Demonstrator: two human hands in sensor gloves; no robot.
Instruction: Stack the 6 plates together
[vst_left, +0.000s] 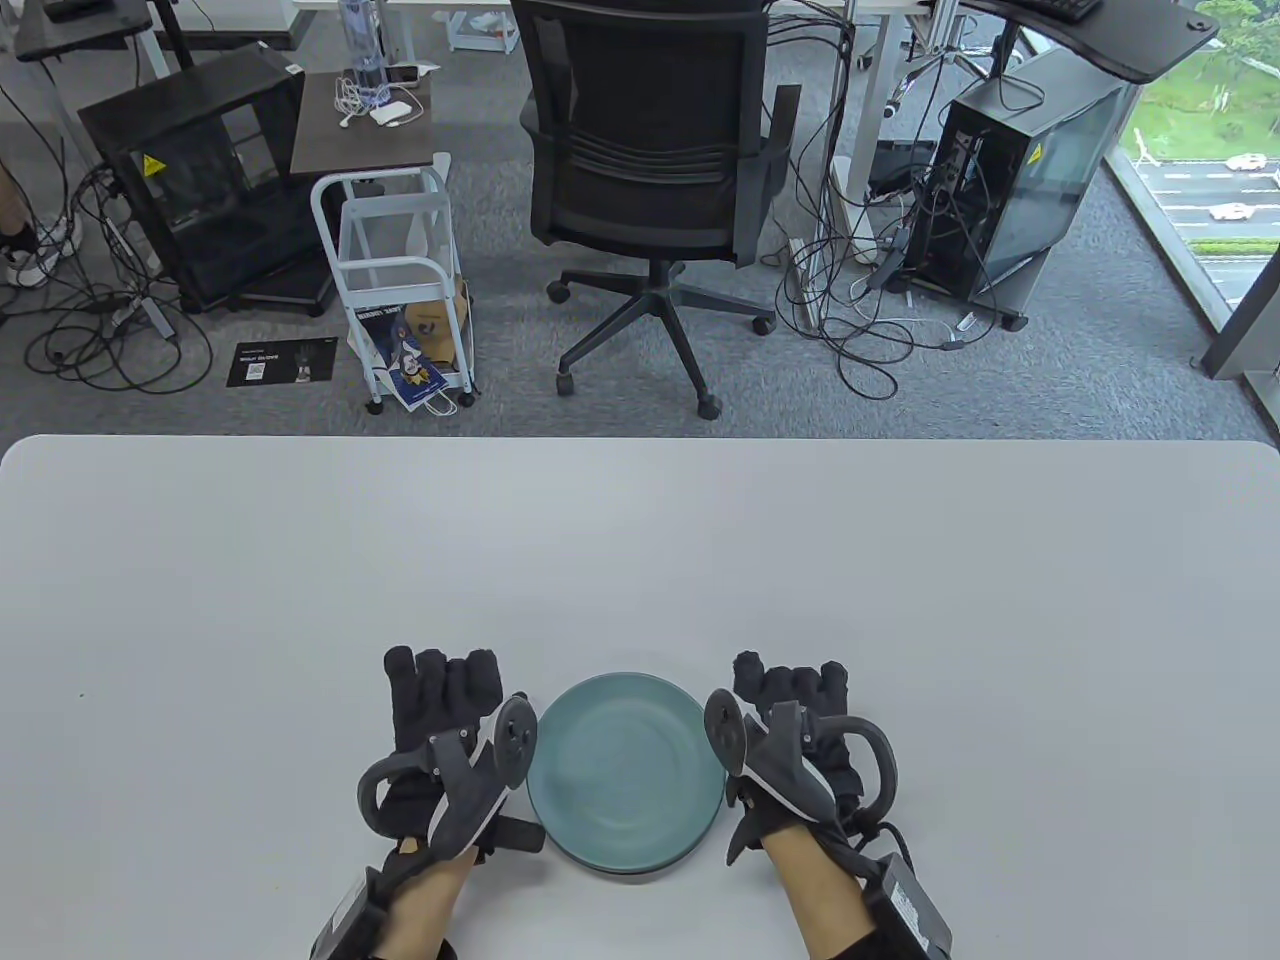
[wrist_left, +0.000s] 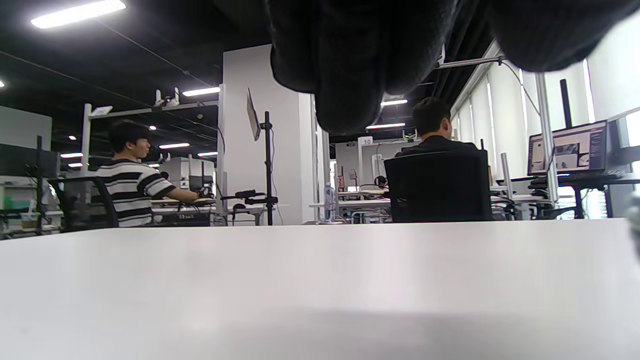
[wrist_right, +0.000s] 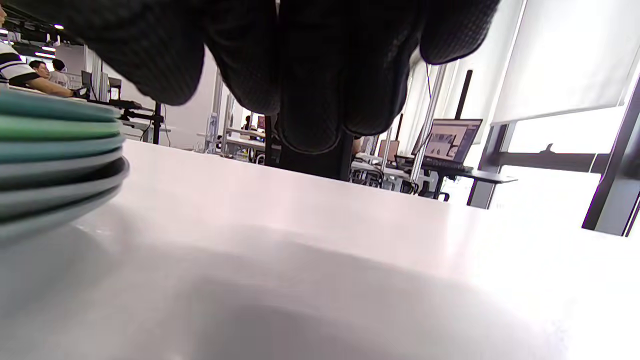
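Observation:
A stack of teal and green plates (vst_left: 625, 770) stands on the white table (vst_left: 640, 560) near its front edge, between my hands. In the right wrist view the stack (wrist_right: 55, 165) shows as several rims one on another at the left. My left hand (vst_left: 440, 700) lies on the table just left of the stack, holding nothing. My right hand (vst_left: 790, 700) lies just right of it, also holding nothing. Neither hand touches the plates. In the wrist views the gloved fingers (wrist_left: 350, 60) (wrist_right: 300, 65) hang from the top edge above bare table.
Beyond the table's far edge stand a black office chair (vst_left: 650, 150), a white trolley (vst_left: 395, 280), computer cases and loose cables on the floor. People sit at desks in the background of the left wrist view.

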